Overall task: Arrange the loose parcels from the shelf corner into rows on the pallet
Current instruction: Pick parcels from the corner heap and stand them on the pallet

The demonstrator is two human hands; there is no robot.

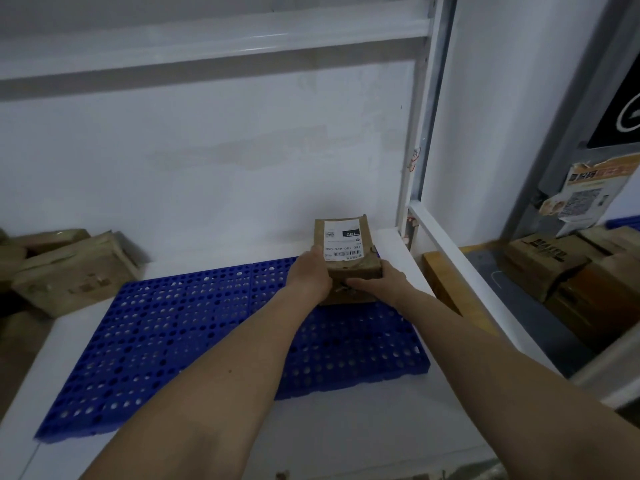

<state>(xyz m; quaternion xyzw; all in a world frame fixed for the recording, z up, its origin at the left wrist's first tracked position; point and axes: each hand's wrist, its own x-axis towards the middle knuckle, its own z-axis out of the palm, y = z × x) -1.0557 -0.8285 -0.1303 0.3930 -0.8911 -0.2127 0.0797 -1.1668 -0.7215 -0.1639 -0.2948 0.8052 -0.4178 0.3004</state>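
Parcel [348, 252] sits at the far right corner of the blue pallet [180, 327], white label up, and you have both hands on it. Your left hand [311, 275] curls round its left side; your right hand [379, 284] grips its near right edge, fingers bent against the cardboard. More loose parcels [69, 268] lie piled at the shelf's left corner.

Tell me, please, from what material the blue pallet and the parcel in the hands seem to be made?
Blue pallet: likely moulded plastic, slightly glossy; uniform colour and regular round holes suggest it.
Parcel: apparently brown corrugated cardboard, matte, with a white printed paper label; creased edges support this. Left hand and right hand grip it.
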